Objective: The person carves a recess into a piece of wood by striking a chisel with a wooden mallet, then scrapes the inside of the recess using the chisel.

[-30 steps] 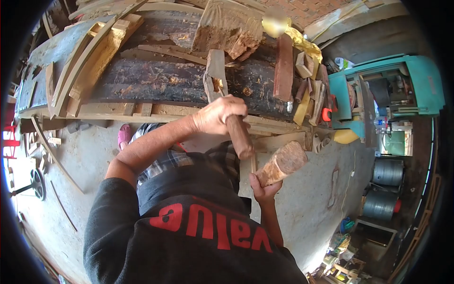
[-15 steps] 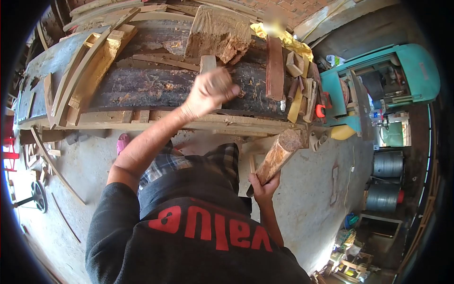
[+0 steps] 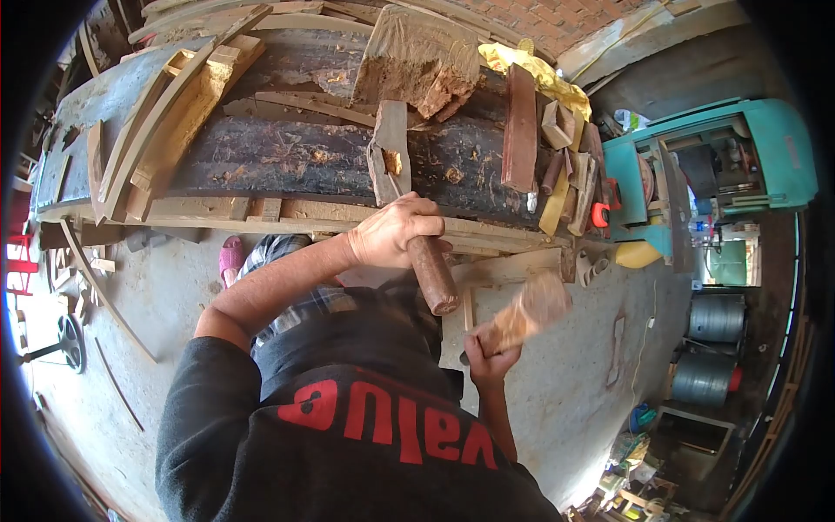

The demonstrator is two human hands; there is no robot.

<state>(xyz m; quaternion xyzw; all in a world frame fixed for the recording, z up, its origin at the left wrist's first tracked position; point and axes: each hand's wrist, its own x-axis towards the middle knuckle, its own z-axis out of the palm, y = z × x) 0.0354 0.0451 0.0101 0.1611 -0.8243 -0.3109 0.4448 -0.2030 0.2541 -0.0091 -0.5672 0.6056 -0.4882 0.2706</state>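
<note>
Teal machine (image 3: 784, 143) beside bench (image 3: 313, 212), rough block (image 3: 413, 61) behind notched wood (image 3: 389, 130), left grip (image 3: 396, 230) round chisel (image 3: 432, 274), right grip (image 3: 492, 358) round mallet (image 3: 524, 318)

Smooth wood handle (image 3: 431, 274) here, wooden mallet (image 3: 526, 315) there; the block (image 3: 390, 126) looks rough, chipped, the counter (image 3: 296, 161) scarred, the sweatshirt (image 3: 348, 465) matt cloth, the sheet (image 3: 548, 76) glossy.
</note>
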